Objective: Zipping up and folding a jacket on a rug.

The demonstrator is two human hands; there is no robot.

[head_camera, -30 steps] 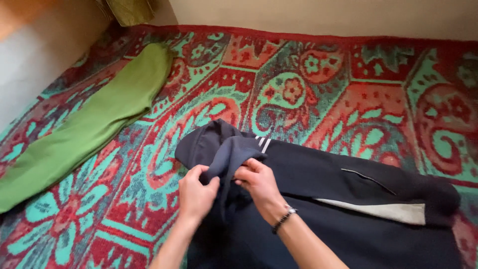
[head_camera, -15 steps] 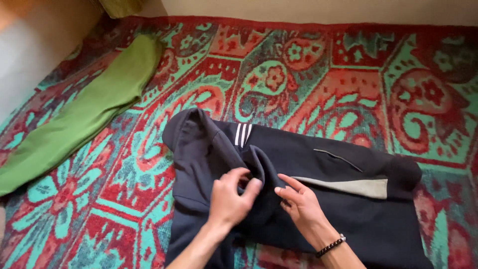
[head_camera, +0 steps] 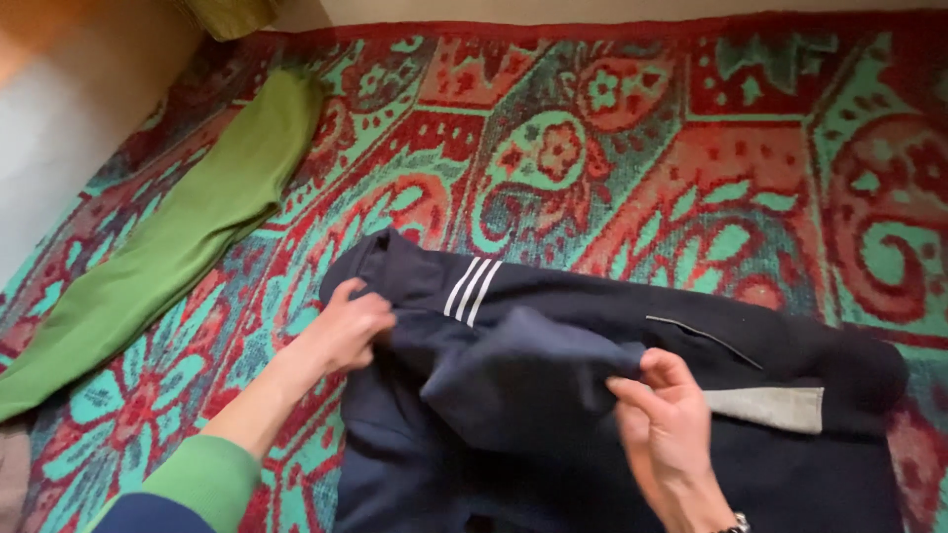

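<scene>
Two hands of yours work on one dark navy fabric garment (head_camera: pixel 592 395), which lies spread on the red and turquoise patterned carpet (head_camera: pixel 691 148) and fills the lower middle and right of the view. Your left hand (head_camera: pixel 341 331) reaches in from the lower left, forearm stretched diagonally, a green cuff over a blue sleeve (head_camera: pixel 188 484) at the bottom edge. Its fingers curl over and pinch the garment's upper left edge, just left of the three white stripes (head_camera: pixel 471 289). Your right hand (head_camera: pixel 667 424) comes up from the bottom edge, palm turned inward, thumb and fingers closed on a folded flap of the same navy cloth near the garment's middle. The hands are well apart, each clamped on the garment. A pale grey panel (head_camera: pixel 765 408) and a thin slanted pocket seam (head_camera: pixel 703 341) sit on the garment to the right of your right hand. A long green folded cloth (head_camera: pixel 168 242) lies on the carpet well left of the garment, not touching it.
</scene>
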